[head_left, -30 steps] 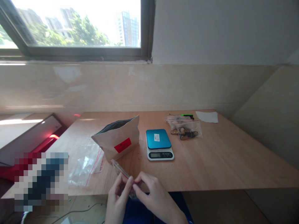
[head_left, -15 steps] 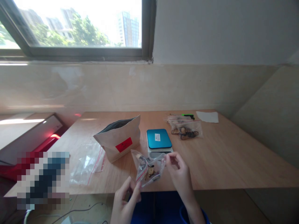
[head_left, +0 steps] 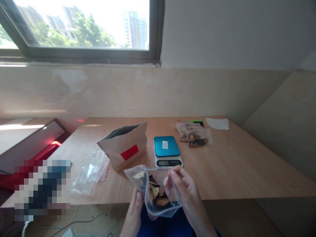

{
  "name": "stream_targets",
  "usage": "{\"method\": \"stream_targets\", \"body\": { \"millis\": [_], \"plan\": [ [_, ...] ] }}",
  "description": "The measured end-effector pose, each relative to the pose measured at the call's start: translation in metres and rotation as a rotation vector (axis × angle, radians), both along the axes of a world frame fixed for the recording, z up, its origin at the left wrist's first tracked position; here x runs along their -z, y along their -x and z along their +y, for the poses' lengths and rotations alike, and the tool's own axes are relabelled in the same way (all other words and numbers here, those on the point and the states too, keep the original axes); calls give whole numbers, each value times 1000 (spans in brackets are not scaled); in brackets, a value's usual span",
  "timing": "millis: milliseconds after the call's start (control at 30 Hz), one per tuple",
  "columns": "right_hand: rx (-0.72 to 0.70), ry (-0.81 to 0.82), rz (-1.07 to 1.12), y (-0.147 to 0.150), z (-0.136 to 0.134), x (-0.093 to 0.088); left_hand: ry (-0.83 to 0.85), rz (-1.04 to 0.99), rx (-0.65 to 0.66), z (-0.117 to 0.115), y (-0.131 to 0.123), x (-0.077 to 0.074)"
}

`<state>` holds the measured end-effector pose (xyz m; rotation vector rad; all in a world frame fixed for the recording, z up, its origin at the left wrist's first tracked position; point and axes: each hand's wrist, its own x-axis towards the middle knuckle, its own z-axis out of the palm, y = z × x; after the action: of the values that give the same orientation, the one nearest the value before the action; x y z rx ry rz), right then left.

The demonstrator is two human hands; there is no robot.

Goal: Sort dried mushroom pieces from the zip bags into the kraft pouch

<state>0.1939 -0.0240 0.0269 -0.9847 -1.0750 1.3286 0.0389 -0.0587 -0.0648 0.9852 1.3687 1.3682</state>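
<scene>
Zip bag [head_left: 158, 210] held up in both hands

Dark brown dried slices [head_left: 156, 196] sit low in the clear bag, which is held upright just in front of the near table [head_left: 237, 164] edge, above the person's lap. The right hand [head_left: 186, 194] grips the bag's right side, its fingers curled and close together, pinching the plastic against the thumb side. The left hand [head_left: 133, 212] stands behind the lower left of the bag, fingers together and pointing up; the plastic blurs them, so how firmly they hold cannot be told.

Beyond the hands, a digital scale [head_left: 166, 151] with a blue top stands on the table. To its left are a paper pouch [head_left: 123, 148] with a red label and a flat plastic bag [head_left: 89, 172]. To its right lies a second bag [head_left: 195, 138] of dried pieces, with a white sheet [head_left: 217, 123] farther back.
</scene>
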Motion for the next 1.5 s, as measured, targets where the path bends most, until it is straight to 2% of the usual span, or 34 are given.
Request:
{"method": "stream_targets", "body": {
  "millis": [67, 100, 200, 233, 300, 367, 467, 600, 733, 867, 1000, 1333, 1500],
  "plan": [
    [0, -45, -123, 5, -1, 5, 12, -17, 0, -2, 1, 1],
    [47, -96, -215, 7, -2, 6, 19, -21, -15, -2, 2, 0],
    [260, -345, -455, 9, -10, -3, 22, 23, -87, 1, 9, -4],
    [268, -431, -498, 9, -14, -8, 15, 49, -103, 2, 10, -6],
    [160, -554, -537, 7, -20, -17, -6, 86, -100, 4, 12, -8],
    [21, -595, -550, 8, -23, -22, 0, 85, -94, 4, 10, -9],
    [-36, -530, -569, 11, -19, -16, 56, 78, -108, 1, 6, -9],
    [-160, -334, -601, 12, -9, -6, 57, 91, -128, -3, 5, -7],
    [-324, -216, -616, 8, -9, -8, 32, 92, 52, -5, 7, -10],
    [-364, -182, -600, 7, -9, -10, -19, 115, 141, -6, 6, -23],
    [-362, -140, -597, 10, -6, -6, 7, 135, 154, -5, 5, -31],
    [-400, -190, -568, 11, -5, -6, 6, 55, 130, -4, 3, -30],
    [-438, -172, -567, 5, -2, -9, 54, 35, 116, -6, 8, -23]
  ]
}}
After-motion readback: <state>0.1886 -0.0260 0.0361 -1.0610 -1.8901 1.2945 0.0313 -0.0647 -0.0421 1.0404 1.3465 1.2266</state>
